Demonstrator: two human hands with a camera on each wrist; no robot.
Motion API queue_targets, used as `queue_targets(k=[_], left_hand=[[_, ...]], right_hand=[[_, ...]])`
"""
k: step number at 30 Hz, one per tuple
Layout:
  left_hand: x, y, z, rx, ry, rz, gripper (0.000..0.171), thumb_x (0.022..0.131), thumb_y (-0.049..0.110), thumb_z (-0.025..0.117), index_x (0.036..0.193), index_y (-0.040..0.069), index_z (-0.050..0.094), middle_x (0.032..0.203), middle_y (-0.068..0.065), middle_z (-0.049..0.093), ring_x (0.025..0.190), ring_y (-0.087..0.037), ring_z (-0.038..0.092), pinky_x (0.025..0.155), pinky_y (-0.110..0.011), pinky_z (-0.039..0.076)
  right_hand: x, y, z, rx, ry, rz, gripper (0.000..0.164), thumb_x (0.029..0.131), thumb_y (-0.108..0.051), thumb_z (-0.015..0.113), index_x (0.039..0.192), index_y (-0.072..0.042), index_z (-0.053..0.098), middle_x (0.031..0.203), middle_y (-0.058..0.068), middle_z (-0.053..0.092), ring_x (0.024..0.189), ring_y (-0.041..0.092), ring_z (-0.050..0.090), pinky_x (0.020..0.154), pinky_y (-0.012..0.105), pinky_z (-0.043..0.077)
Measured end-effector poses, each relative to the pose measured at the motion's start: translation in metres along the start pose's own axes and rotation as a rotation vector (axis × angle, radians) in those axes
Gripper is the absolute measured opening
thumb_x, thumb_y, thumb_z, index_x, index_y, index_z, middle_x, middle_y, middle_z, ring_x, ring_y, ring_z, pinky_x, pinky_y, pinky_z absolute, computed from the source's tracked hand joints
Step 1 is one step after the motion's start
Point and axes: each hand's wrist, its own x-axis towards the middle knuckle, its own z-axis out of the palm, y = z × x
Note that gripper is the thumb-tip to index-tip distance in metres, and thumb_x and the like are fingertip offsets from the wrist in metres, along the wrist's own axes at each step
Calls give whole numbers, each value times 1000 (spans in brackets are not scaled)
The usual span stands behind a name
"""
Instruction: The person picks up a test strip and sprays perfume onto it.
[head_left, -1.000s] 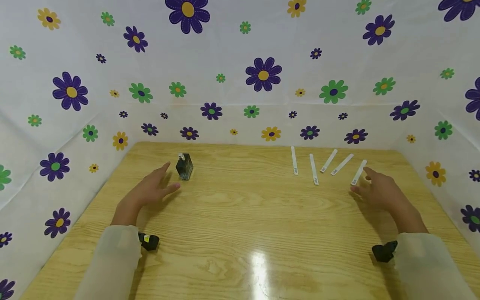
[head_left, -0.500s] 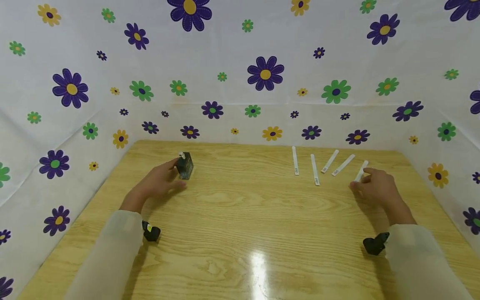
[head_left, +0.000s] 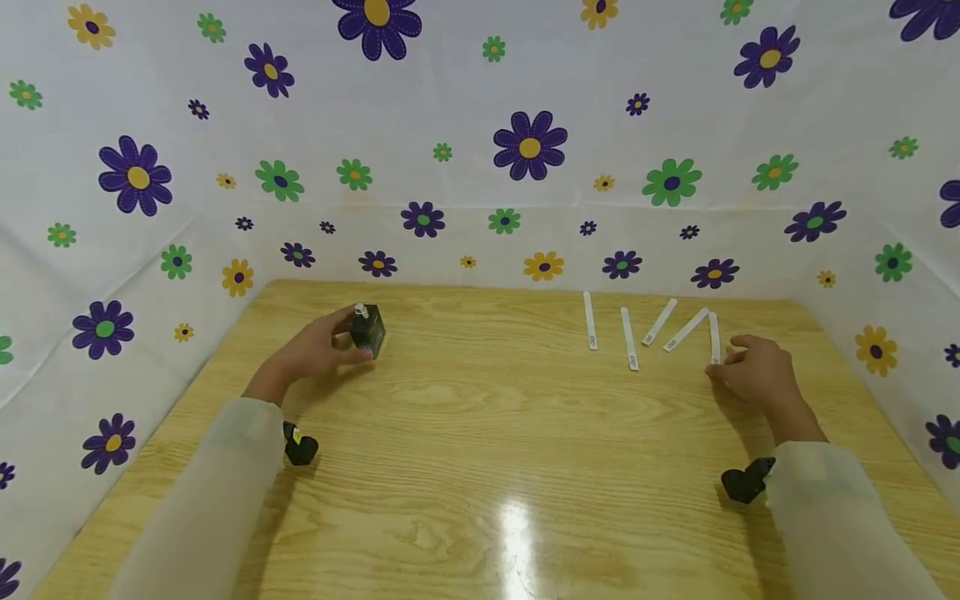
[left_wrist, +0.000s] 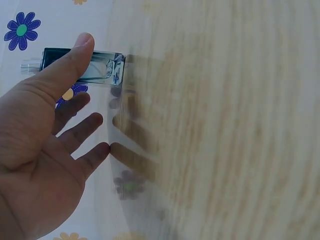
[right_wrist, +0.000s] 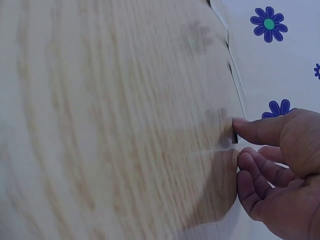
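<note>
At the far left of the table, a dark glass perfume bottle point(head_left: 367, 330) with a silver spray top stands upright. My left hand point(head_left: 315, 347) holds it, thumb at the front and index finger behind; the other fingers are spread free in the left wrist view, where the bottle point(left_wrist: 102, 67) looks clear near its base. On the right, my right hand point(head_left: 759, 375) touches the near end of a white paper test strip point(head_left: 714, 335) with the thumb. Its bent index finger stays apart from the strip. The right wrist view shows the fingertips point(right_wrist: 245, 160) down at the table.
Several more white paper strips, such as the leftmost strip point(head_left: 590, 321), lie spread on the wooden table point(head_left: 480, 433) left of my right hand. A flower-printed cloth point(head_left: 450, 108) hangs behind the table and along both sides.
My left hand has moved forward and right to the perfume bottle and taken hold of it. The rightmost paper strip has swung from slanted to nearly straight under my right thumb.
</note>
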Motion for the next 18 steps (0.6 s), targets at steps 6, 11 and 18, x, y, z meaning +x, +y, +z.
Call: queue_targets(k=[6,11,18], left_hand=[[7,2,-5,-109,-8,37,93,93,29,79,164,12,22,162,-24,32,149,-48,28,117,-60,29],[7,8,-8,-168,-9,59,91,92,23,80,164,12,25,163,-24,29,149,-49,27,116,-60,30],[12,4,-4,-199,23,74,95,89,24,84,164,20,26,163,-21,31,148,-46,32,116,-58,32]], right_hand=[[2,1,-2,23,14,48,69,93,-14,72,138,26,39,117,39,63,109,57,58,92,64,48],[3,2,-2,52,28,94,66,92,-11,71,137,26,41,120,40,61,110,57,56,94,63,46],[2,6,-3,34,57,98,62,91,-10,71,136,24,45,119,39,62,112,58,54,99,65,41]])
